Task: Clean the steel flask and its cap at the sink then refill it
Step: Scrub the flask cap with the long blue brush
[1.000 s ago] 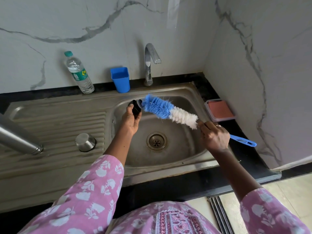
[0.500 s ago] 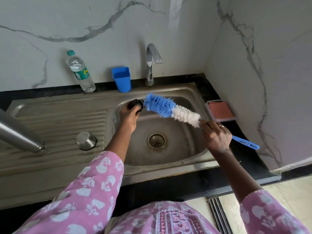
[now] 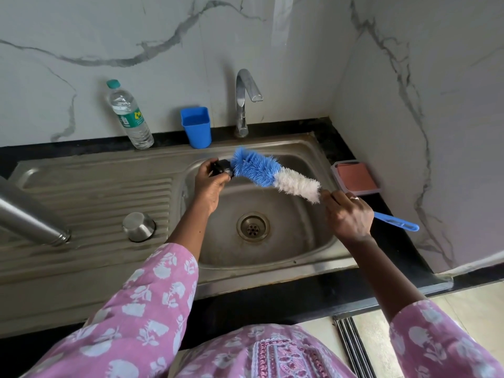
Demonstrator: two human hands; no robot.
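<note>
Grips the black cap (image 3: 220,168) in the left hand (image 3: 210,184), fingers and thumb curled round it, above the basin of the steel sink (image 3: 272,275) at about 11 o'clock from the drain (image 3: 253,227). Holds the bottle brush (image 3: 272,177) in the right hand (image 3: 349,214) at about 3 o'clock from the drain, fingers clamped on the handle just behind the white bristles, a ring on one finger. Presses the blue bristle tip against the open face of the cap; bristles splayed there, brush slanting from 10 o'clock down to 4 o'clock, blue handle end sticking out past the right hand over the black counter. Out at 9 o'clock, on the ribbed drainboard: the steel flask (image 3: 30,216), mouth end down on the ribs, body running off the left edge of the view. Between flask mouth and basin, also at 9 o'clock, a small steel cup (image 3: 139,226) upside down on the ribs, apart from both. At 12 o'clock, the tap (image 3: 244,102), no water running. At 11 o'clock, just left of the tap, a blue tumbler (image 3: 197,126); further towards 10 o'clock, a capped plastic water bottle (image 3: 128,115) upright against the wall. At 2 o'clock, a pink block in a clear tray (image 3: 354,177) on the counter.
</note>
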